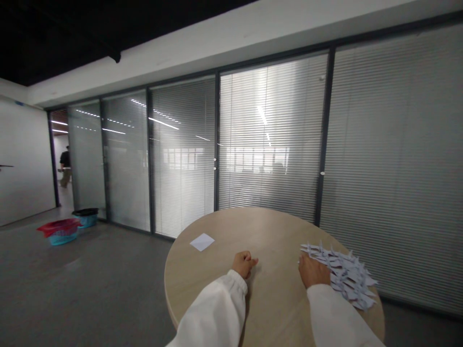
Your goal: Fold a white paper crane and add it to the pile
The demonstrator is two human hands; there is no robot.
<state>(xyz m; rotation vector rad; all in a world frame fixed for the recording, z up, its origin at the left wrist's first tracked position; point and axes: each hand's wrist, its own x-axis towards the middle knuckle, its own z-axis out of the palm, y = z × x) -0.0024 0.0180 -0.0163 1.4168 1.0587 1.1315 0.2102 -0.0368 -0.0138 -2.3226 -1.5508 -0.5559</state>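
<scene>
My left hand [245,264] is held over the middle of the round wooden table [275,231], fingers loosely bent and somewhat apart, nothing visible in them. To the right, my right hand [314,270] is lowered at the left edge of a dense group of folded white paper cranes [352,277]. Its fingers are curled down and mostly hidden behind the back of the hand. A small white paper tip pokes out at its left side, seemingly from a crane in its grip. A flat square of white paper [202,242] lies on the table's left part, apart from both hands.
Glass partitions with blinds [271,130] run behind the table. On the grey floor at left stand a blue basket with a red liner [63,236] and another with a black liner [88,220]. A person [65,166] is visible through the far doorway.
</scene>
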